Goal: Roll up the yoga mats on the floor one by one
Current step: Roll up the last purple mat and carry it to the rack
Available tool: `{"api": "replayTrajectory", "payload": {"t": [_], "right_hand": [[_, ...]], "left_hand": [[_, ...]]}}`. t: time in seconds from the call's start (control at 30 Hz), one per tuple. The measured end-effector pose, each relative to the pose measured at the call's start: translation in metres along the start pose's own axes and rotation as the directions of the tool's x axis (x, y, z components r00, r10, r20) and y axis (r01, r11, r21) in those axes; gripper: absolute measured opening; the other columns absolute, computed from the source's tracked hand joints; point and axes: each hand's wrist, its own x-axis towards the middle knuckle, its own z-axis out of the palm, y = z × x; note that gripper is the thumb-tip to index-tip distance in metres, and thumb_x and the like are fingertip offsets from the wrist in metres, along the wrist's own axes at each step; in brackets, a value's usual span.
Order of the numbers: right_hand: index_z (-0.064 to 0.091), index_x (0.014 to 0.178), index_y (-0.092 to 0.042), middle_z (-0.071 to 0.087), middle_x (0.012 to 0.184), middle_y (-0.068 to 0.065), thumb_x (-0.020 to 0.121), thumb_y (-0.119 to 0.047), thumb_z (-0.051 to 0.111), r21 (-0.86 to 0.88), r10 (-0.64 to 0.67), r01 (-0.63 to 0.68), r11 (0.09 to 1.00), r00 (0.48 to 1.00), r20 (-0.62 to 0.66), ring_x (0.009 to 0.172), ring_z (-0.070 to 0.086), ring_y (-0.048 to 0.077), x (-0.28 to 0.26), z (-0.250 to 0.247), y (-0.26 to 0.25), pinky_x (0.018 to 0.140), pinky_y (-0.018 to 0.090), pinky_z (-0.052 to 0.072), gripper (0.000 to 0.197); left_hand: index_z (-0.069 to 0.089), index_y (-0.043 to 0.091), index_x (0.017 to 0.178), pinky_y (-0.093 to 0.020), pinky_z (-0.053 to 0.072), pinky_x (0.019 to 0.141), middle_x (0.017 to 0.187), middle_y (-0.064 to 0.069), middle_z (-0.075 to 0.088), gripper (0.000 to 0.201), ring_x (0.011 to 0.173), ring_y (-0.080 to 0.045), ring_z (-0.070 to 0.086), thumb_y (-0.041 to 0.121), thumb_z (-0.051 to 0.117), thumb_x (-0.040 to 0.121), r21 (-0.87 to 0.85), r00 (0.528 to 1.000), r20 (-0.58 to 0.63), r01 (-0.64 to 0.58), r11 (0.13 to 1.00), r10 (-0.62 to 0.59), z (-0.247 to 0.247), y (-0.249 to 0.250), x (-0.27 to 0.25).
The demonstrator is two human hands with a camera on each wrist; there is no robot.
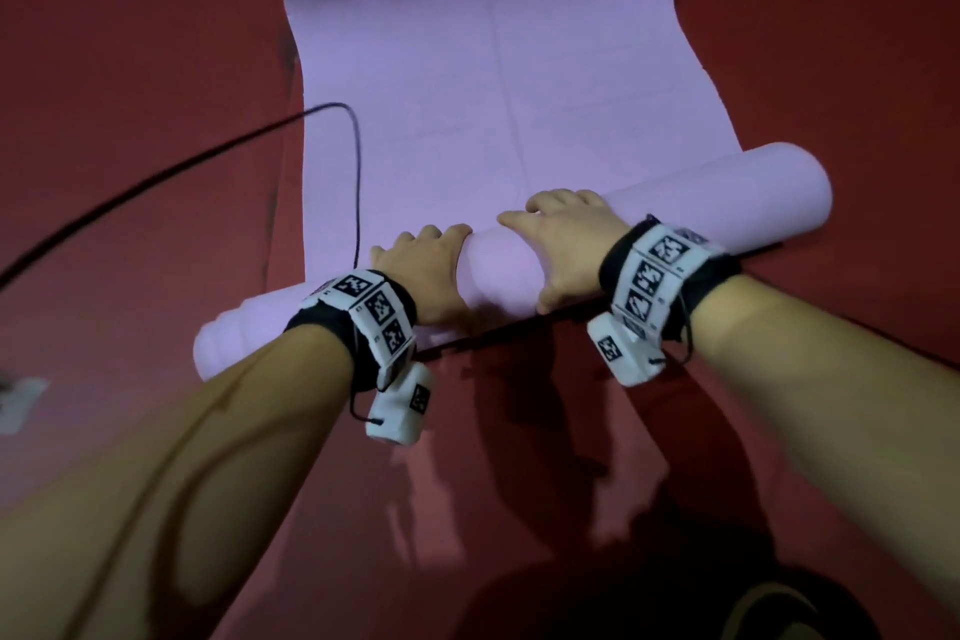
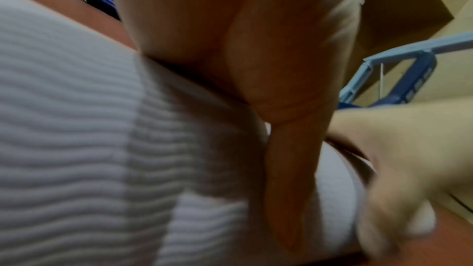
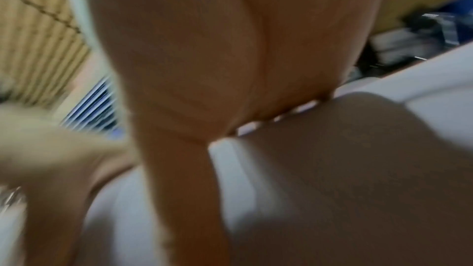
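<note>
A lilac yoga mat (image 1: 493,68) lies on the red floor, its near part wound into a thick roll (image 1: 727,192) that runs slantwise from lower left to upper right. My left hand (image 1: 426,270) and right hand (image 1: 566,239) sit side by side on the middle of the roll, fingers curved over its top and far side, thumbs on the near side. In the left wrist view the ribbed underside of the roll (image 2: 76,149) fills the left, under my palm (image 2: 256,48). The right wrist view is blurred, with the roll (image 3: 358,189) under that palm (image 3: 204,48).
A black cable (image 1: 208,156) runs across the floor (image 1: 130,16) from the left and loops over the mat's left edge. A small white object (image 1: 21,400) lies at the far left. A blue rack (image 2: 409,80) stands beyond the mat.
</note>
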Motion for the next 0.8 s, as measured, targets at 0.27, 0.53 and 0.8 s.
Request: {"api": "replayTrajectory", "payload": {"t": [0.27, 0.53, 0.8], "right_hand": [[0.023, 0.149, -0.036, 0.043, 0.141, 0.005, 0.046, -0.05, 0.088, -0.037, 0.02, -0.022, 0.999, 0.999, -0.038, 0.129, 0.041, 0.028, 0.007, -0.001, 0.002, 0.11, 0.051, 0.027, 0.122], [0.03, 0.148, -0.039, 0.047, 0.137, 0.005, 0.044, -0.044, 0.093, 0.089, 0.004, -0.014, 0.996, 0.994, 0.106, 0.127, 0.042, 0.029, 0.031, -0.028, 0.011, 0.105, 0.049, 0.035, 0.122], [0.015, 0.153, -0.036, 0.032, 0.152, 0.003, 0.05, -0.056, 0.088, -0.088, 0.01, -0.026, 0.996, 0.985, -0.172, 0.14, 0.029, 0.029, 0.013, 0.007, 0.017, 0.116, 0.059, 0.014, 0.128]], "left_hand": [[0.038, 0.037, 0.143, -0.055, 0.039, 0.099, 0.133, -0.001, 0.047, 0.103, 0.124, -0.031, 0.046, 0.051, 0.088, 0.055, -0.051, 0.998, 0.064, -0.004, 0.999, 0.007, -0.016, -0.005, 0.011], [0.031, 0.035, 0.142, -0.058, 0.035, 0.102, 0.132, -0.001, 0.047, 0.113, 0.126, -0.032, 0.044, 0.066, 0.086, 0.048, -0.001, 0.998, -0.046, 0.04, 0.999, -0.04, -0.007, 0.006, 0.014], [0.036, 0.04, 0.146, -0.054, 0.043, 0.1, 0.129, 0.0, 0.054, 0.128, 0.119, -0.029, 0.054, 0.067, 0.076, 0.026, -0.154, 1.0, 0.03, -0.001, 0.988, 0.006, -0.03, -0.006, 0.03]]}}
